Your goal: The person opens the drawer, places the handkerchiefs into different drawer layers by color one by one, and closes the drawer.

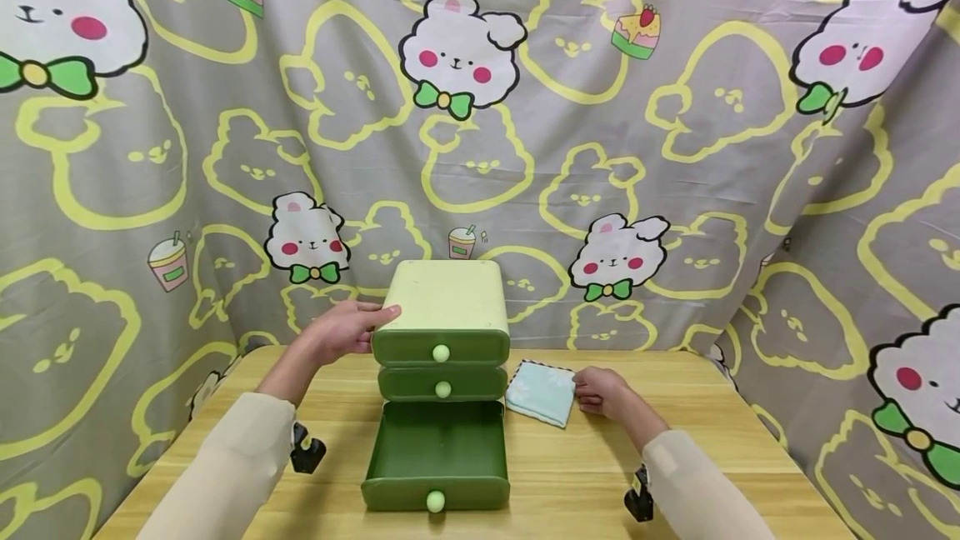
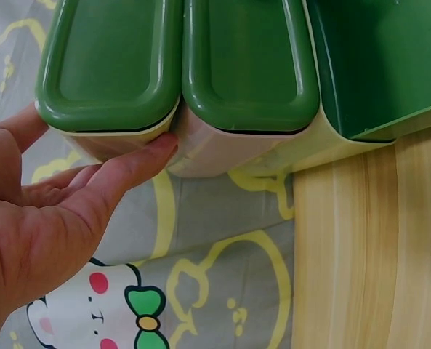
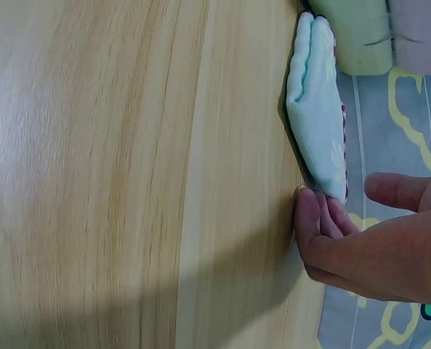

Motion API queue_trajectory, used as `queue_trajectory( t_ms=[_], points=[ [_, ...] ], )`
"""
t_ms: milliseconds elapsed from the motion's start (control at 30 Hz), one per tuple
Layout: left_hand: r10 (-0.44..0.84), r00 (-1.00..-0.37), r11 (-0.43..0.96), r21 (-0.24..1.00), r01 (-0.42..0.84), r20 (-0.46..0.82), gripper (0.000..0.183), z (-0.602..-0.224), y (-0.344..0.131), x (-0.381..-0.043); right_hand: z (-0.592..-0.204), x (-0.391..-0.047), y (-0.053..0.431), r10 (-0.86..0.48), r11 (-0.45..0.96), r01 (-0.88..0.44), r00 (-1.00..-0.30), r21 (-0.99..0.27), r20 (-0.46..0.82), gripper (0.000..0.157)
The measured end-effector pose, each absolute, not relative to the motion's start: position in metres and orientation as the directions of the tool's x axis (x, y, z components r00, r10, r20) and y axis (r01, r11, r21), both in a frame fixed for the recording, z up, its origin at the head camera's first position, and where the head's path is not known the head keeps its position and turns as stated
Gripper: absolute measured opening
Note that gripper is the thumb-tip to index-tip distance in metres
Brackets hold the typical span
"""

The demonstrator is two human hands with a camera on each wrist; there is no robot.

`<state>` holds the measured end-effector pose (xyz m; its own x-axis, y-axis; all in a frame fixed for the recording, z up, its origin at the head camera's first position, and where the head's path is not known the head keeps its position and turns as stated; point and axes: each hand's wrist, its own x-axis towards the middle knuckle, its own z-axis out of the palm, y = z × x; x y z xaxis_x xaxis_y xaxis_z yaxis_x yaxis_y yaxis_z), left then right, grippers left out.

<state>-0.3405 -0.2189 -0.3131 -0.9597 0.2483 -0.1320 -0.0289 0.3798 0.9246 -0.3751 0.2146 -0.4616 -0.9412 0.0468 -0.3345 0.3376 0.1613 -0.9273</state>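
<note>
A small chest of drawers (image 1: 450, 294) with a pale yellow-green top and green fronts stands mid-table. Its bottom drawer (image 1: 435, 493) is pulled out, bare inside; the two above are closed. My left hand (image 1: 345, 332) rests on the chest's upper left edge, thumb on top; the left wrist view shows the fingers against its side. To the right of the chest lies a folded light-blue cloth (image 1: 542, 392) with a dark patterned edge. My right hand (image 1: 602, 394) is at the cloth's right edge. In the right wrist view its fingertips (image 3: 306, 207) touch the cloth's end, thumb raised apart.
The wooden table (image 1: 585, 473) stands against a grey curtain (image 1: 525, 140) printed with cartoon bears, which hangs behind and on both sides. A black wrist-worn device (image 1: 306, 448) sits at the left sleeve, and another black device (image 1: 639, 497) at the right.
</note>
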Motion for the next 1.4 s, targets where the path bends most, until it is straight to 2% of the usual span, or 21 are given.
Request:
queue_trajectory(
  t_ms=[467,800,967,1233,1400],
  points=[
    [0.258,-0.958,0.373,0.928,-0.023,-0.128,0.075,-0.314,-0.22,-0.34,-0.464,-0.378,0.197,0.043,0.052,0.369,-0.929,-0.928,-0.367,0.038],
    [0.253,-0.958,0.377,0.926,-0.029,-0.133,0.076,-0.314,-0.219,-0.341,-0.465,-0.377,0.187,0.018,0.049,0.373,-0.928,-0.926,-0.373,0.038],
    [0.25,-0.959,0.378,0.925,-0.03,-0.133,0.076,-0.314,-0.219,-0.341,-0.465,-0.374,0.186,0.034,0.053,0.355,-0.935,-0.933,-0.354,0.04],
    [0.255,-0.958,0.375,0.927,-0.024,-0.128,0.077,-0.314,-0.219,-0.34,-0.462,-0.373,0.184,0.074,0.074,0.318,-0.947,-0.945,-0.313,0.032],
    [0.255,-0.959,0.376,0.926,-0.017,-0.121,0.077,-0.314,-0.219,-0.34,-0.45,-0.369,0.182,0.075,0.056,0.274,-0.96,-0.96,-0.27,0.04]
  ],
)
